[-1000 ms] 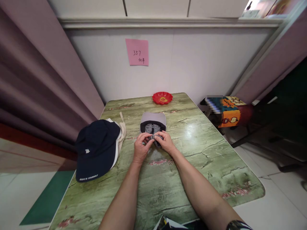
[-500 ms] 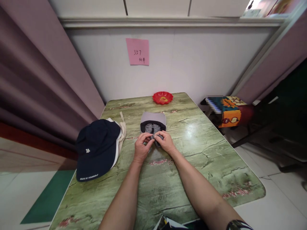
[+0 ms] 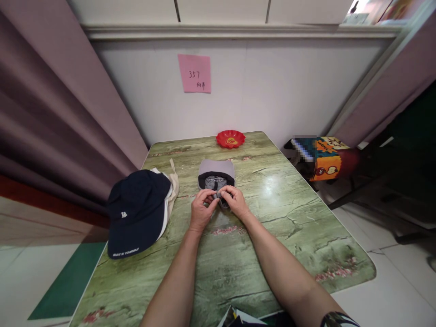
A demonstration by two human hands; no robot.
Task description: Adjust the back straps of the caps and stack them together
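You are working at a green, wood-patterned table (image 3: 296, 195). The navy cap (image 3: 139, 215) is lying near its left edge, partly covering something white and cream. Before you, the gray cap (image 3: 217, 168) is resting mid-table, its brim pointing away and its hollow facing you. Your left hand (image 3: 200, 210) and right hand (image 3: 236, 203) are meeting at its near edge. Beyond the gray cap, the red dish (image 3: 230, 139) is sitting near the far edge. Your thumbs and fingers are pinching the narrow gray strap (image 3: 215, 195) from both sides; whether it is fastening, you cannot tell.
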